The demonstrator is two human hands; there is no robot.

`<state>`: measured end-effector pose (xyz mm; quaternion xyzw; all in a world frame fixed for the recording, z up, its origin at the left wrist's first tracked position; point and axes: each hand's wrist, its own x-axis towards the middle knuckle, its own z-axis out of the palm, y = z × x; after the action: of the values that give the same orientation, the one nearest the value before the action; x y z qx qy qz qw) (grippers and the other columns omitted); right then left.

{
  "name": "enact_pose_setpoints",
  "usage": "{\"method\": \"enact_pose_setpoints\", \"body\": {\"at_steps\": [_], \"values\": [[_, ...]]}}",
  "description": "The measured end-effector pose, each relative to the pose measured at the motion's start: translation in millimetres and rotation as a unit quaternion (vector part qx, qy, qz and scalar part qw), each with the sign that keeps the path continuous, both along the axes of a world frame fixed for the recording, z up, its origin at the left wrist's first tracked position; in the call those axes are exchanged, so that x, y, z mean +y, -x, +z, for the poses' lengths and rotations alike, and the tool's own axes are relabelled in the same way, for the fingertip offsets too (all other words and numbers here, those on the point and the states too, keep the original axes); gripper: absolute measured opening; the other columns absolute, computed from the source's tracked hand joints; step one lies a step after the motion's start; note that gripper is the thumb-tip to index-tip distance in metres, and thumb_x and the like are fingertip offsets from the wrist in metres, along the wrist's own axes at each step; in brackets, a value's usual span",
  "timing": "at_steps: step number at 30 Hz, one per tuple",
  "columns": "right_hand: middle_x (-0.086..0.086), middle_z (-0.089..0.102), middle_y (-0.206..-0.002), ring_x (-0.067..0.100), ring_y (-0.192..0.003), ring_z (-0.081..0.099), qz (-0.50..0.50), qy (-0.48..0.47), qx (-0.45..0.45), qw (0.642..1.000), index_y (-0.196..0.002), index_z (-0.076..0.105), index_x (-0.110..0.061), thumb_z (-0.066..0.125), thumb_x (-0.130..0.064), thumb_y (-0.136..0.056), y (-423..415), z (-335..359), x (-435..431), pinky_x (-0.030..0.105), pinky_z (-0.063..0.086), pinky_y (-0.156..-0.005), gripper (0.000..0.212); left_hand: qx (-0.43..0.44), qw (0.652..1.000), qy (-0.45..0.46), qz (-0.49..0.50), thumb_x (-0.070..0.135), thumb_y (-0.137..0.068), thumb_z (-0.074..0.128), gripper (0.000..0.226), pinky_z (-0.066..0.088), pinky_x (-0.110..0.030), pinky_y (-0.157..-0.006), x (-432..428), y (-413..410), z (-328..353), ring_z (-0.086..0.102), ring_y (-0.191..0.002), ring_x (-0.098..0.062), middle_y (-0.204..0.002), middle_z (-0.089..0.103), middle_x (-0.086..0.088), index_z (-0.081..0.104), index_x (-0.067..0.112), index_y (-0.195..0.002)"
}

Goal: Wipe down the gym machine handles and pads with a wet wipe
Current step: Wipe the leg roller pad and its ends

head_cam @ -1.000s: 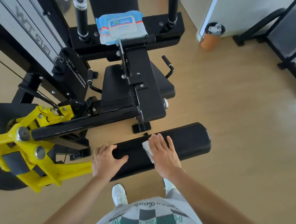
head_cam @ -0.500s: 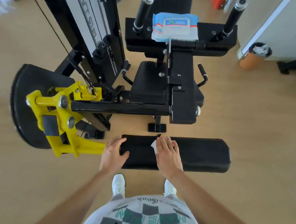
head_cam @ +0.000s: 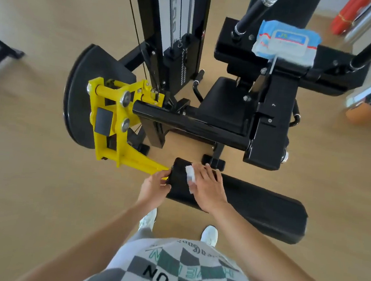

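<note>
Black padded roller wiped
Flat right hand pressed white wet wipe; left hand gripped its left end.

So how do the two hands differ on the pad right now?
The right hand lies flat on the roller pad, pressing the wet wipe; the left hand holds no wipe and grips the pad's end beside the yellow arm. Both touch the same pad.
</note>
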<state>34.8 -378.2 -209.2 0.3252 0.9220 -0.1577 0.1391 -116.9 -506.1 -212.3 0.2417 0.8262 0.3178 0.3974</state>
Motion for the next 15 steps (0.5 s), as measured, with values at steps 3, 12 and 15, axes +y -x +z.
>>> {"method": "enact_pose_setpoints", "body": {"at_steps": [3,12,15], "values": [[0.003,0.026,-0.165,0.032,-0.154,0.016,-0.092,0.008,-0.011,0.996,-0.158,0.021,-0.021,0.024,-0.048,-0.108,-16,1,12,0.053,0.011,-0.123,0.057,0.031,0.999,0.001,-0.014,0.005,-0.089,0.063,0.053,0.056,-0.034,-0.095,-3,-4,-3,0.07,-0.104,-0.017,-0.122,0.07,-0.002,0.06,0.017,-0.141],[0.008,0.036,-0.148,0.029,-0.133,0.041,0.032,0.011,0.082,0.996,-0.149,0.034,-0.017,0.063,-0.012,-0.094,16,8,-8,0.04,0.041,-0.11,0.063,0.029,1.0,0.007,-0.002,0.006,-0.087,0.067,0.05,0.055,-0.032,-0.093,1,-4,5,0.07,-0.101,-0.017,-0.12,0.071,-0.003,0.063,0.016,-0.136],[0.01,0.021,-0.164,0.029,-0.151,0.025,0.1,0.004,0.089,0.991,-0.158,0.027,-0.02,0.057,-0.013,-0.1,15,-1,-11,0.042,0.024,-0.124,0.066,0.029,1.0,0.008,-0.001,0.008,-0.088,0.07,0.045,0.057,-0.032,-0.09,3,-3,8,0.071,-0.097,-0.015,-0.118,0.073,-0.001,0.065,0.016,-0.132]]}}
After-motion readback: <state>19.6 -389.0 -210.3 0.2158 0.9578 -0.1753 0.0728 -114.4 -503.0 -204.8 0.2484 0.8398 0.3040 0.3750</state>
